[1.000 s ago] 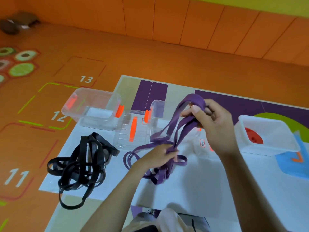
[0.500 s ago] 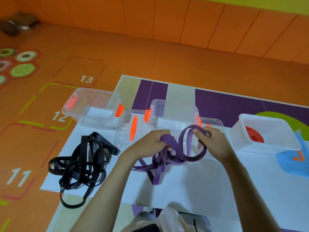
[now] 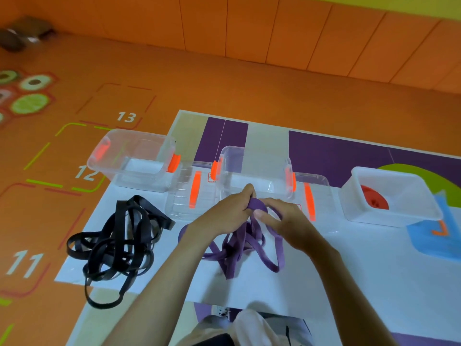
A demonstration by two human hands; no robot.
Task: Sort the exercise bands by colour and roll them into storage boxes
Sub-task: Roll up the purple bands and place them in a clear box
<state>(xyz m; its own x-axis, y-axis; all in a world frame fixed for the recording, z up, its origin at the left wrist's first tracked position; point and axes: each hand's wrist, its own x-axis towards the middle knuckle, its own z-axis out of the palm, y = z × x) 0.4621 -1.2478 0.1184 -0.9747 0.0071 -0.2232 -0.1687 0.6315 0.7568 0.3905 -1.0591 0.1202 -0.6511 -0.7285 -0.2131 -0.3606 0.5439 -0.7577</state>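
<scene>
Purple bands [image 3: 233,250]: one tangled bundle, its upper end gathered between both hands and its loops trailing down onto the white mat [image 3: 374,270], just in front of the middle clear box [image 3: 249,161]. Left grip [image 3: 224,213]: fingers curled round the top of the purple bundle. Right grip [image 3: 287,221]: thumb and fingers pinching the same purple fold, touching the left grip. Black bands [image 3: 117,243]: loose heap at the mat's left edge, one loop hanging over onto the orange floor [image 3: 224,83]; apart from the purple bundle. Left clear box [image 3: 99,156]: open, with orange latches, standing behind the black heap. Two clear lids with orange handles, left lid [image 3: 182,201] and right lid [image 3: 321,188], lying flat on either side of the middle box. White box [image 3: 389,171]: at right, open, holding a red item [image 3: 374,197] too blurred to identify. Blue patch [image 3: 436,240]: printed on the mat beside the white box.
</scene>
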